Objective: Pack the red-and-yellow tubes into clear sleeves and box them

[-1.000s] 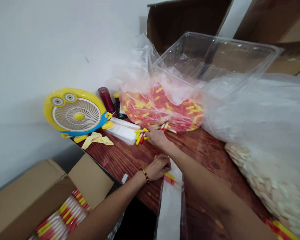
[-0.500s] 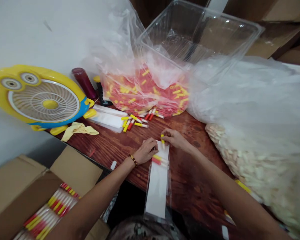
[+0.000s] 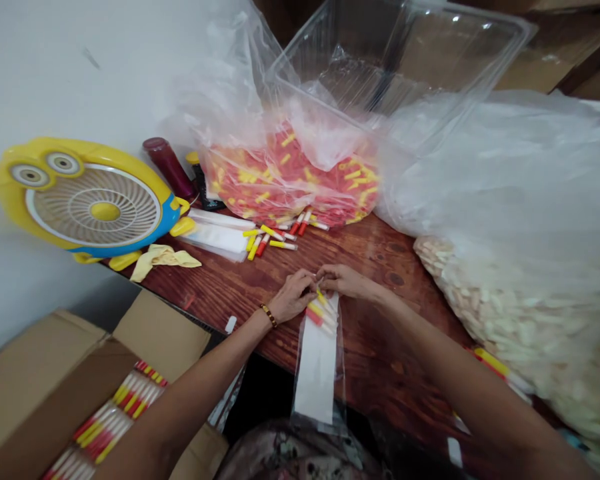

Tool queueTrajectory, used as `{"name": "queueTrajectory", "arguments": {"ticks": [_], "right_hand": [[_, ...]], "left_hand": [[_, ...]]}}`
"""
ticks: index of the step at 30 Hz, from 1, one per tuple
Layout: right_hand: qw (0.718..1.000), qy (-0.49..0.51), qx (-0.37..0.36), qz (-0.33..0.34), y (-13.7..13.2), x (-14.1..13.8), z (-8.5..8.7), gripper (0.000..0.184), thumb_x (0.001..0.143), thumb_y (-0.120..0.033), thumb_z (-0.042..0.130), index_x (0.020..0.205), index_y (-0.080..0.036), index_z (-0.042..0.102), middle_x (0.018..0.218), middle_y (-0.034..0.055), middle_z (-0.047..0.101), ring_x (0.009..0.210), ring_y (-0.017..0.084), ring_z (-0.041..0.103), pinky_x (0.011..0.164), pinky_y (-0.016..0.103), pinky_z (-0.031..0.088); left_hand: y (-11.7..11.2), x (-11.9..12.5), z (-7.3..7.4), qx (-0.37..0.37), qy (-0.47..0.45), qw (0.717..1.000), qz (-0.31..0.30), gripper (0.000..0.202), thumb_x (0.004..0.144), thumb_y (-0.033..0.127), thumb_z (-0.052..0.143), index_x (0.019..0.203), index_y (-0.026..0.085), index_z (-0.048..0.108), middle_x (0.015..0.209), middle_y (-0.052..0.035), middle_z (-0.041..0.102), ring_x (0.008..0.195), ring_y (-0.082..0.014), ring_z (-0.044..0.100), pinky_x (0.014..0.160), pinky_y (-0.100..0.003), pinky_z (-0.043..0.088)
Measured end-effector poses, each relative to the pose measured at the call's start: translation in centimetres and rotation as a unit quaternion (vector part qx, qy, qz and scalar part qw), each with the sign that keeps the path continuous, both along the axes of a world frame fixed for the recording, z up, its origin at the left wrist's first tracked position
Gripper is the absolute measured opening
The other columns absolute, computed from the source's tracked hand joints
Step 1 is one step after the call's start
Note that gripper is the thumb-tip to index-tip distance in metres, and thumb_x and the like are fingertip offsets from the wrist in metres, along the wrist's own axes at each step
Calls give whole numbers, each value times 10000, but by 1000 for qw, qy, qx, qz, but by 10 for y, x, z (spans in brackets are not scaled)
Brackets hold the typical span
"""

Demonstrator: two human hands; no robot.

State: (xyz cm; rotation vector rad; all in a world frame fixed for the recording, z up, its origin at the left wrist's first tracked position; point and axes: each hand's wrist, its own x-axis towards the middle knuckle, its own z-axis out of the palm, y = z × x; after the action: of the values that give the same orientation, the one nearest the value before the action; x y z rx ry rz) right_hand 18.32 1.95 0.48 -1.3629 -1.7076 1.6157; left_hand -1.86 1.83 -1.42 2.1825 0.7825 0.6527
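My left hand [image 3: 293, 297] and my right hand [image 3: 341, 280] meet at the top end of a narrow clear sleeve [image 3: 317, 363] with a white card inside, lying on the wooden table [image 3: 380, 360]. Both hands have their fingers pinched. The left grips the sleeve's mouth. The right pinches a small yellow stick [image 3: 321, 298] at the mouth. A red stick and a yellow stick [image 3: 319, 313] lie inside the sleeve just below. Several loose red and yellow sticks [image 3: 267, 240] lie farther back on the table.
A plastic bag of red and yellow sticks [image 3: 290, 180] lies behind, under a clear tub [image 3: 395, 60]. A large bag of pale pieces [image 3: 520, 320] fills the right. A yellow fan [image 3: 87, 200], a stack of sleeves [image 3: 217, 233] and an open carton of packed sleeves [image 3: 105, 413] are on the left.
My right hand reached to the loose sticks, came back with a yellow one and now holds it at the sleeve's mouth. My left hand stayed on the sleeve. The camera tilted down.
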Motion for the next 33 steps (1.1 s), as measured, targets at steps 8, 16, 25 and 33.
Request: {"name": "queueTrajectory", "arguments": {"ticks": [8, 16, 25, 33], "right_hand": [[998, -36, -4, -42, 1, -3, -3, 132, 800, -227, 529, 903, -149, 553, 639, -2, 628, 533, 108, 599, 489, 192, 421], [997, -33, -9, -64, -5, -4, -7, 114, 822, -262, 521, 878, -163, 534, 616, -14, 611, 519, 103, 589, 482, 189, 424], [944, -252, 159, -143, 73, -21, 18, 173, 875, -304, 470, 882, -195, 604, 749, 21, 680, 637, 128, 639, 587, 217, 436], [912, -331, 188, -155, 122, -50, 12, 273, 894, -357, 429, 986, -183, 617, 774, 56, 678, 696, 173, 651, 626, 272, 476]], "left_hand": [[1, 1, 6, -22, 38, 999, -3, 50, 864, 181, 538, 814, 184, 537, 950, -43, 598, 1039, -187, 496, 926, -334, 350], [2, 1, 4, -36, 84, 995, -29, 30, 889, 185, 503, 860, 193, 508, 1050, -35, 597, 1155, -187, 469, 982, -371, 294], [0, 0, 3, -25, 76, 997, -15, 71, 834, 205, 603, 865, 184, 543, 1106, -72, 600, 1163, -212, 484, 976, -375, 318], [1, 0, 5, -35, 69, 997, -15, 69, 820, 189, 608, 850, 184, 546, 1085, -63, 598, 1154, -201, 486, 980, -358, 327]]}}
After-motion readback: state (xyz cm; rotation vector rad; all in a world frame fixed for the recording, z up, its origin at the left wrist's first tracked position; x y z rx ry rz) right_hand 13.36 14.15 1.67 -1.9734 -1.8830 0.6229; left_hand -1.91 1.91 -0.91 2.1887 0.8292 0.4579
